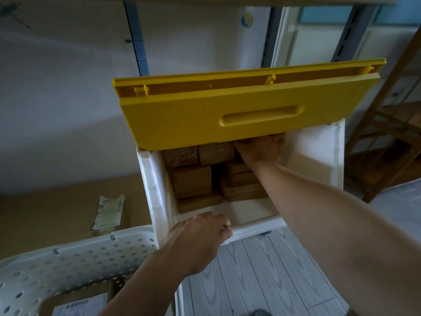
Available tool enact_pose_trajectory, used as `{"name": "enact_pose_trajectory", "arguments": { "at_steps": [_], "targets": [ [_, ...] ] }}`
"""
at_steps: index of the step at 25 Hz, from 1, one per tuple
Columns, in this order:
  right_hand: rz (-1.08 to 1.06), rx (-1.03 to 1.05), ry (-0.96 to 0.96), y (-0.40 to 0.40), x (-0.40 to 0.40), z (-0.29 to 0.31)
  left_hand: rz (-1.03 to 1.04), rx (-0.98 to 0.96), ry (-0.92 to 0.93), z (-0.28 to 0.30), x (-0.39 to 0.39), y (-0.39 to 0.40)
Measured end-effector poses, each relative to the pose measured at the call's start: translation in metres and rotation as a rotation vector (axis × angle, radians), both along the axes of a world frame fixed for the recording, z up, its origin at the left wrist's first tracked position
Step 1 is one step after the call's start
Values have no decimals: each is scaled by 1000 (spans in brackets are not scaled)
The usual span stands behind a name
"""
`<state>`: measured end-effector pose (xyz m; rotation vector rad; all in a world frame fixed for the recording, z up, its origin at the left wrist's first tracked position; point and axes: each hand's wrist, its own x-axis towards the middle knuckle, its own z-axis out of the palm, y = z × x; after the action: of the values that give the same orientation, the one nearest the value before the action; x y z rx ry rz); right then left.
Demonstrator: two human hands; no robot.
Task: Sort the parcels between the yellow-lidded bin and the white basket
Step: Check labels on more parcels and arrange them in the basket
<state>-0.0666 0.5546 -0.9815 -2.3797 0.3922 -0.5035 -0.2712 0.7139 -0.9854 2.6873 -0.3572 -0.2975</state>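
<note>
The white bin stands in the middle with its yellow lid tilted up at the back. Several brown cardboard parcels are packed inside. My left hand grips the bin's front rim, fingers curled over the edge. My right hand reaches deep into the bin, up by the lid's lower edge and over the rear parcels; its fingers are hidden under the lid. The white perforated basket sits at the lower left with a labelled parcel in it.
A flat cardboard box with a worn label lies left of the bin, behind the basket. A wooden rack stands at the right. Grey plank flooring lies below the bin. Metal shelf uprights rise behind.
</note>
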Motion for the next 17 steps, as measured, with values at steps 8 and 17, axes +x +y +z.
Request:
{"name": "enact_pose_trajectory", "arguments": {
  "at_steps": [8,17],
  "targets": [
    [-46,32,-56,-15,-73,36,-4,44,50,-2,-10,-5],
    [219,158,-223,-37,-182,50,4,5,30,39,-41,4]
  ]
}}
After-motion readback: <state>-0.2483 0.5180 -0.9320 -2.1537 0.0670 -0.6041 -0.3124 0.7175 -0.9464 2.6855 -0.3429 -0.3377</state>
